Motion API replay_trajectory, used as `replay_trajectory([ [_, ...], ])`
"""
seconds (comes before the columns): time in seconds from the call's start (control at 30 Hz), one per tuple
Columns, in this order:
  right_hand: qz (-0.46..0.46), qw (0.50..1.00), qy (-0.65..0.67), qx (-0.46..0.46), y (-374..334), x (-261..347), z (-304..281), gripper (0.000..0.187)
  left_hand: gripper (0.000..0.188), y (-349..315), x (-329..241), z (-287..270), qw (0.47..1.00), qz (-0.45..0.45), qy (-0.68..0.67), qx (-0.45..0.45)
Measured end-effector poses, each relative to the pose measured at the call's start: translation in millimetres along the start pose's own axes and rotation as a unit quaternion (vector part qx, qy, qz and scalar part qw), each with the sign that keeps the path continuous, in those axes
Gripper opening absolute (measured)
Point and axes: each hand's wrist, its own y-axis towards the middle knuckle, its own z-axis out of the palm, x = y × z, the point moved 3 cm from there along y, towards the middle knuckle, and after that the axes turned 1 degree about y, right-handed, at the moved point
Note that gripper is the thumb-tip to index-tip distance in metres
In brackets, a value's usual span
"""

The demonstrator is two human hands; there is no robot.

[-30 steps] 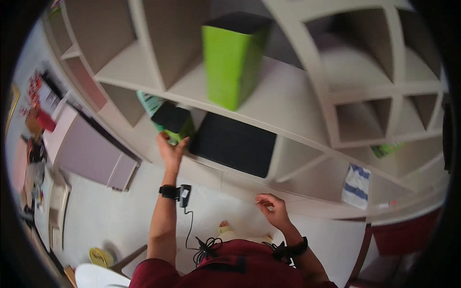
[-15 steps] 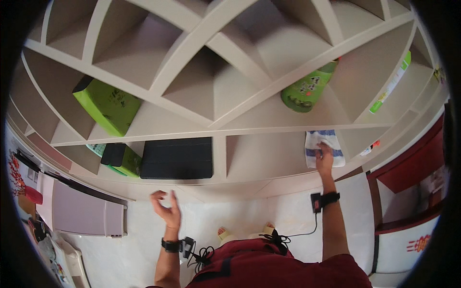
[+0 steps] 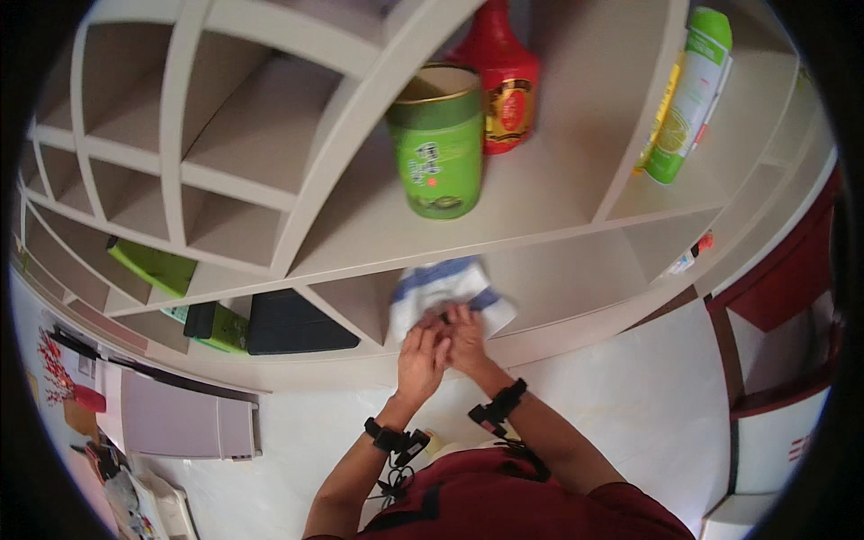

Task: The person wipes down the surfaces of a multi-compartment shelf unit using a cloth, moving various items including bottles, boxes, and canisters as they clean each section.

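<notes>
A white cloth with blue stripes is at the front of the shelf's lower compartment, its near part bunched up. My left hand and my right hand meet at its near edge, fingers bent and closed on it. The fingertips overlap, and a small dark spot between them is too blurred to name. On the board above stands a green canister with its top open. Behind it is a red bottle with a gold-edged label.
A green and white spray can stands in the right compartment. Left of the cloth are a dark flat case and green boxes. White shelf dividers cross above. A pale purple cabinet stands at left, red furniture at right.
My right hand has slid the cloth leftward along the lower shelf. My left hand has come up from over the floor to join it. The view has shifted right and nearer the shelf.
</notes>
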Motion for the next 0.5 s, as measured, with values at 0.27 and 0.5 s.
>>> replay_trajectory([
  [0.27,0.028,0.997,0.003,-0.074,24,-27,-33,0.037,0.038,4,66,68,0.97,-0.073,0.23,0.027],
  [0.5,0.067,0.995,-0.012,-0.066,18,-134,-58,0.046,0.047,66,23,152,0.945,-0.071,0.311,0.064],
])
